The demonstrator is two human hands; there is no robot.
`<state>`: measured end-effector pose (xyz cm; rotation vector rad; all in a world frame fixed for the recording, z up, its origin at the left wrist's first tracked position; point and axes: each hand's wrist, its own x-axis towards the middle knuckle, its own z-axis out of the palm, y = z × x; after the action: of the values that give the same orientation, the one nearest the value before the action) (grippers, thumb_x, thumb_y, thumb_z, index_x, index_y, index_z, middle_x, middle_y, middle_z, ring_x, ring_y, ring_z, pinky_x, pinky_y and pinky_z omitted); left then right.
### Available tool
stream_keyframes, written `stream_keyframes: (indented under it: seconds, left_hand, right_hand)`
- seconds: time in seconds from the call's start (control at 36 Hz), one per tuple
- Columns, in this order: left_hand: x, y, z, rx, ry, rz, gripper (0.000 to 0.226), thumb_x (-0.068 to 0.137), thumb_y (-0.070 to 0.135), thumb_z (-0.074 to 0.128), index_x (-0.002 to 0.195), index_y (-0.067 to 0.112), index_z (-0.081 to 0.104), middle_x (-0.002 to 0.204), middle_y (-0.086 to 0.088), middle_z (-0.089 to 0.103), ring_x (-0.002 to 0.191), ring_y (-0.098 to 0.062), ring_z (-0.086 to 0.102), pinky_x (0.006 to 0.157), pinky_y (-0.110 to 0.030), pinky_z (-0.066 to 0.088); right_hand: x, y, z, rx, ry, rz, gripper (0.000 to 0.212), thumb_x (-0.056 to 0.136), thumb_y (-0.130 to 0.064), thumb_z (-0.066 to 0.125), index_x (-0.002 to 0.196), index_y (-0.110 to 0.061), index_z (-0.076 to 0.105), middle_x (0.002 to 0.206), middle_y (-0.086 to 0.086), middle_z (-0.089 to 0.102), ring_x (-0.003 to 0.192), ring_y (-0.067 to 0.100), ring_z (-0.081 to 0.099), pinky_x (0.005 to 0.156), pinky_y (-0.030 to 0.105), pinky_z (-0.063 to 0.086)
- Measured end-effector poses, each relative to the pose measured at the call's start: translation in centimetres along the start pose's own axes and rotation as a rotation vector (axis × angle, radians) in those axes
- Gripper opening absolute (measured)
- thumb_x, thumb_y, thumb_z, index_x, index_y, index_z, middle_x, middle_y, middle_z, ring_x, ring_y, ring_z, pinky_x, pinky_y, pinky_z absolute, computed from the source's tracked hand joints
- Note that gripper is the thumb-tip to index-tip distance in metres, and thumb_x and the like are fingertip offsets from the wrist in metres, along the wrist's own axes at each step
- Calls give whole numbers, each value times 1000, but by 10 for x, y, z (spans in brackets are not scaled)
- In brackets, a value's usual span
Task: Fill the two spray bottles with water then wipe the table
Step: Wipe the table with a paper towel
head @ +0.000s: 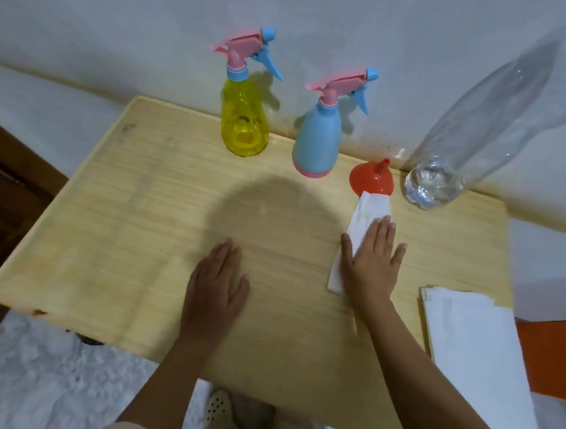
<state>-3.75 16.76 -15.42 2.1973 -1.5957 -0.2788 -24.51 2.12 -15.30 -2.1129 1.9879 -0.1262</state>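
Head view, steeply down onto table (147, 203)

No readable text, label, brand, number or sign shows on the yellow spray bottle (244, 123), blue spray bottle (317, 139), clear plastic bottle (478, 128) or wooden surface (140, 203)

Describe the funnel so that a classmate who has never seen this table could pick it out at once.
Start at the wooden table and look along its far edge by the wall. Between the blue spray bottle and the large clear plastic bottle sits the funnel, upside down with its spout pointing up. It is the only orange-red thing on the table, and much lower than the bottles around it.
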Motion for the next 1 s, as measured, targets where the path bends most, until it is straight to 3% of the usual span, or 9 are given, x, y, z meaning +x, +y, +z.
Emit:
stream_keyframes:
  seconds: [0.17,0.31,0.53,0.72,1.0]
  left_hand:
    - [-5,-17,0,36,0,-90,59,91,43,34,140,10,44,151,-9,34,141,-16,21,114,-41,14]
    - [2,-57,-19,83,31,-204,65,90,46,29,140,7,43,153,-12,29,142,-24,25,113,-53,17]
    - [18,-141,-66,168,-8,-311,76,90,55,16,148,7,24,157,-11,18,146,-27,13,113,-56,10]
    - [28,-191,-90,149,-9,-281,78,89,58,18,147,7,24,158,-10,17,146,-25,11,115,-55,6]
    - [41,-222,-100,116,-104,-202,86,85,68,15,152,15,4,159,3,-1,143,-5,-7,116,-32,-15]
  right_hand:
    - [-4,-13,4,-30,-14,37,74,95,-55,15,150,-8,-1,160,6,-1,147,16,-9,116,46,-9]
    - [-5,-41,10,-1,-7,65,74,96,-55,16,150,-7,-2,160,6,-2,147,15,-9,117,43,-10]
    - [-5,-97,26,35,48,125,79,91,-59,8,150,-7,-1,160,7,-3,146,15,-9,116,41,-12]
    - [-7,-175,45,43,33,67,74,95,-56,13,150,-7,-1,160,7,-3,146,15,-10,116,38,-12]
    - [-4,-255,62,113,34,43,75,96,-55,16,150,-6,-3,159,7,-6,146,14,-10,117,35,-10]
